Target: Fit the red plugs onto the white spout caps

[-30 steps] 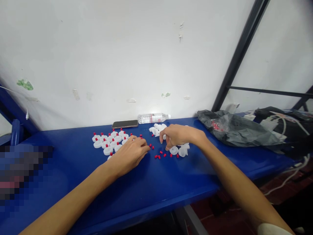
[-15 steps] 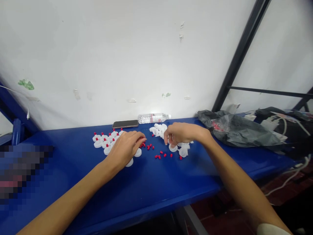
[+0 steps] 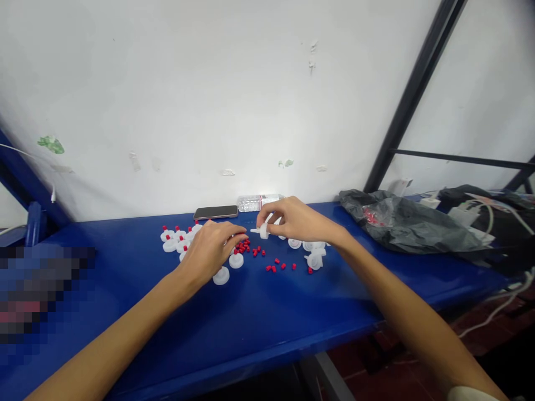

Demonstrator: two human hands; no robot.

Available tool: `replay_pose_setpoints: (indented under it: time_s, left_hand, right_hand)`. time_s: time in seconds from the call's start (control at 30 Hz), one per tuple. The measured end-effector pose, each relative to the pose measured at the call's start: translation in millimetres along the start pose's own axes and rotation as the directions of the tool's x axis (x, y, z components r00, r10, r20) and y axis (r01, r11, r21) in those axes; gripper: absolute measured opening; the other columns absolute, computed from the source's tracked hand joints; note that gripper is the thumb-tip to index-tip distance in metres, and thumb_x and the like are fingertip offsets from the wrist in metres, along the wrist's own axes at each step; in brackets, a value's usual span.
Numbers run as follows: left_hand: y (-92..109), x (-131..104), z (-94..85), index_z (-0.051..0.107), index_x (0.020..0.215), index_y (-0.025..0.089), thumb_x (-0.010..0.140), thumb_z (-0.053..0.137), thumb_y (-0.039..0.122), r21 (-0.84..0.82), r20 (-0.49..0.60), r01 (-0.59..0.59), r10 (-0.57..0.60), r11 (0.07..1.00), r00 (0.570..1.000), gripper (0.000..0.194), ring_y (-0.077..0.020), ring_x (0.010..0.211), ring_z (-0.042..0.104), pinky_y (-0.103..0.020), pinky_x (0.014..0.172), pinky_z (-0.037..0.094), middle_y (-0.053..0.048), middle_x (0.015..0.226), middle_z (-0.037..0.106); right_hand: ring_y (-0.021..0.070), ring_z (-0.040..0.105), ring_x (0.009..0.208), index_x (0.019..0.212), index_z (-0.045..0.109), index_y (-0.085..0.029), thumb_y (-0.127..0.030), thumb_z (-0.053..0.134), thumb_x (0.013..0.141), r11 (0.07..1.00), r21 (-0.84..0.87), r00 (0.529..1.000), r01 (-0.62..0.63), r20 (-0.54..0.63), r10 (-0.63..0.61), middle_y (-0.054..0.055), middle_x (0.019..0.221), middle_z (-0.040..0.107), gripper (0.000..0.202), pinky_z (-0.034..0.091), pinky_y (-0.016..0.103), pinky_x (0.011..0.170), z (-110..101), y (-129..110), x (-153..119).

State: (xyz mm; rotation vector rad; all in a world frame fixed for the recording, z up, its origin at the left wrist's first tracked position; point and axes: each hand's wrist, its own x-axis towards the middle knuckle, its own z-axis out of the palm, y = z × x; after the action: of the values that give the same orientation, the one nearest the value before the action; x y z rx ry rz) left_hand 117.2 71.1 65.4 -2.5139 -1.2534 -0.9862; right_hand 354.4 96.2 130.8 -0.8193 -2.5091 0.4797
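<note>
White plastic, round and short with a thin nozzle: that's the white plastic nozzle cap (image 3: 263,231), up in the right hand (image 3: 298,220), and what a neat grip this is! Thumb and fingers curl in, closed around its wide base, the nozzle poking out sideways, straight at the left hand (image 3: 209,248). It sits between the two hands, at the right fingertips and just short of the left ones, no contact there. Over on the left, thumb and forefinger reach forward with only a narrow gap between the tips; whether anything small is pinched there, I cannot tell.

Look at the piece itself: bare-tipped, pale, lying on its side in the air. Below and between the hands, small red plastic tips (image 3: 255,252) scatter across the glossy blue tabletop (image 3: 251,317). Under and around the left hand stand white round caps with red tips (image 3: 236,260), some hidden by the palm. Beyond the right hand's underside, a loose cluster of untipped white caps (image 3: 315,259)! Behind it all, a dark-screened phone (image 3: 215,212) and a clear plastic bottle (image 3: 249,203) lie along the wall.
</note>
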Motion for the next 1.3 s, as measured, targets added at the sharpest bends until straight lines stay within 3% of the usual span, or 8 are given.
replay_pose_setpoints:
  time_s: [0.27, 0.43, 0.57, 0.67, 0.77, 0.9, 1.2, 1.3]
  left_hand:
    - [5, 0, -1.6, 0.07, 0.098, 0.018, 0.099, 0.054, 0.03, -0.007, -0.034, -0.152, 0.151, 0.988, 0.988, 0.02, -0.0168, 0.076, 0.067, -0.033, 0.072, 0.04, -0.004, 0.091, 0.076]
    - [13, 0, -2.9, 0.073, 0.093, 0.02, 0.095, 0.06, 0.036, -0.188, -0.092, -0.004, -0.013, 0.982, 0.996, 0.02, -0.0168, 0.075, 0.066, -0.031, 0.072, 0.046, -0.003, 0.087, 0.076]
    - [22, 4, -9.9, 0.076, 0.094, 0.02, 0.082, 0.074, 0.043, -0.511, -0.059, 0.285, -0.364, 0.811, 0.93, 0.026, -0.0164, 0.067, 0.064, -0.027, 0.062, 0.049, -0.003, 0.079, 0.074]
    - [23, 7, -15.9, 0.075, 0.089, 0.018, 0.073, 0.081, 0.043, -0.678, 0.002, 0.363, -0.493, 0.638, 0.87, 0.031, -0.0169, 0.067, 0.065, -0.025, 0.056, 0.049, -0.004, 0.079, 0.074]
    - [19, 9, -19.3, 0.076, 0.091, 0.018, 0.071, 0.082, 0.041, -0.725, 0.046, 0.389, -0.523, 0.568, 0.851, 0.031, -0.0146, 0.061, 0.062, -0.023, 0.051, 0.046, -0.004, 0.079, 0.074]
    - [13, 8, -19.8, 0.077, 0.096, 0.018, 0.079, 0.075, 0.045, -0.734, 0.119, 0.42, -0.508, 0.534, 0.853, 0.032, -0.0113, 0.051, 0.053, -0.022, 0.046, 0.04, -0.001, 0.063, 0.068]
    - [16, 8, -21.1, 0.058, 0.107, 0.02, 0.068, 0.085, 0.034, -0.861, 0.201, 0.407, -0.53, 0.306, 0.824, 0.05, -0.0091, 0.05, 0.054, -0.019, 0.043, 0.034, 0.003, 0.07, 0.068]
    - [16, 8, -22.5, 0.055, 0.109, 0.02, 0.069, 0.085, 0.034, -0.861, 0.216, 0.411, -0.516, 0.299, 0.829, 0.053, -0.0083, 0.05, 0.054, -0.018, 0.044, 0.035, 0.003, 0.072, 0.068]
  right_hand:
    - [0.0136, 0.069, 0.09, 0.096, 0.07, -0.02, -0.01, 0.053, 0.081, 0.994, 0.066, 0.996, 0.083, -0.015, -0.082, 0.001, 0.098, 0.075, 0.024, 0.051, 0.024, 0.078, 11, -2, 4]
    - [0.0137, 0.069, 0.09, 0.095, 0.069, -0.02, -0.01, 0.052, 0.082, 0.989, 0.137, 0.998, 0.055, -0.044, -0.049, 0.0, 0.099, 0.074, 0.024, 0.05, 0.025, 0.08, 11, -6, 4]
    - [0.0156, 0.07, 0.091, 0.097, 0.068, -0.02, -0.015, 0.057, 0.085, 0.972, 0.234, 0.999, 0.036, -0.04, -0.027, 0.002, 0.101, 0.073, 0.016, 0.052, 0.027, 0.078, 9, -6, 5]
    - [0.0164, 0.07, 0.093, 0.096, 0.067, -0.02, -0.021, 0.063, 0.086, 0.954, 0.296, 0.998, 0.043, -0.046, -0.031, 0.003, 0.103, 0.072, 0.011, 0.053, 0.029, 0.081, 12, -7, 5]
    - [0.0152, 0.069, 0.093, 0.103, 0.065, -0.021, -0.024, 0.071, 0.084, 0.943, 0.321, 0.994, 0.087, -0.09, -0.06, 0.002, 0.102, 0.072, 0.02, 0.053, 0.029, 0.085, 16, -9, 5]
    - [0.0147, 0.068, 0.089, 0.136, 0.051, -0.026, -0.029, 0.077, 0.081, 0.942, 0.31, 0.988, 0.125, -0.122, -0.091, 0.0, 0.095, 0.071, 0.06, 0.054, 0.029, 0.083, 22, -10, 6]
    - [0.0148, 0.064, 0.088, 0.126, 0.063, -0.028, -0.037, 0.076, 0.083, 0.982, 0.038, 0.976, 0.184, -0.125, -0.178, 0.002, 0.108, 0.07, 0.046, 0.049, 0.03, 0.083, 25, -5, 7]
    - [0.015, 0.063, 0.086, 0.125, 0.063, -0.026, -0.037, 0.073, 0.087, 0.974, -0.039, 0.963, 0.222, -0.146, -0.225, 0.003, 0.11, 0.069, 0.041, 0.047, 0.032, 0.085, 28, -5, 6]
